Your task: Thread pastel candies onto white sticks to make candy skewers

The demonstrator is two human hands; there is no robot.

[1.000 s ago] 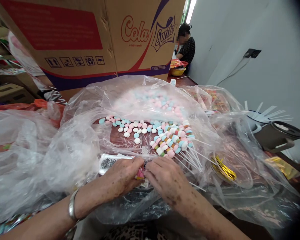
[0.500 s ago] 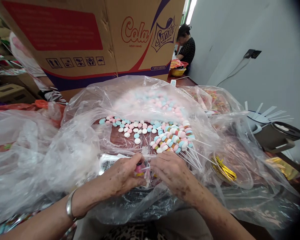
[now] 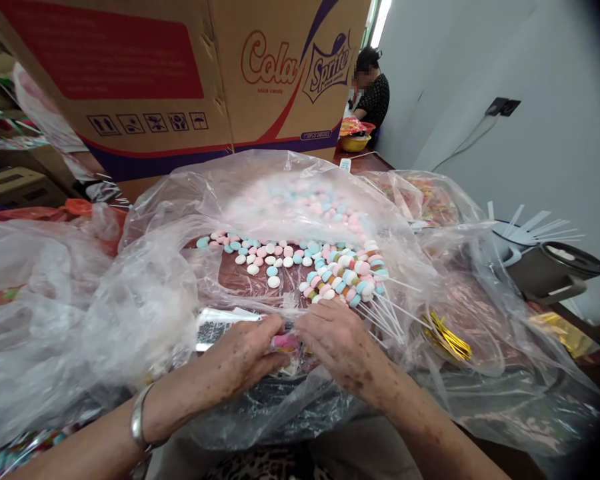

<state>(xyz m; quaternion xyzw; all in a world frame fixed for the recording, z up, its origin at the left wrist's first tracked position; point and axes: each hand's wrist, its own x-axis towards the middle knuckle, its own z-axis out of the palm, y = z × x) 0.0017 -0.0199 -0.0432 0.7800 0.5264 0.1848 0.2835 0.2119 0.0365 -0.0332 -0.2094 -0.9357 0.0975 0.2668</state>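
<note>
One pink piece (image 3: 285, 341) sits left of the skewer pile (image 3: 343, 275) & on its near side, pinched in L hand (image 3: 254, 343), thumb + fingers closed on it. R hand (image 3: 337, 341), just on pile's near side, is curled w/ fingertips at piece's right end; can't tell if it grips, contact hidden. Pile = pink, white & blue candies threaded on white sticks (image 3: 389, 320) that stick out to its right. Loose candies (image 3: 271, 249) lie left of pile; clear bag (image 3: 195, 190) w/ same colours inside is behind it. Gold ties (image 3: 450, 339): right of pile, nearer side. Printed label (image 3: 212, 331): left of pile. Dark mug (image 3: 537, 275): well right of pile. Big carton (image 3: 225, 73) stands beyond pile; co-worker (image 3: 376, 97) farther back.
</note>
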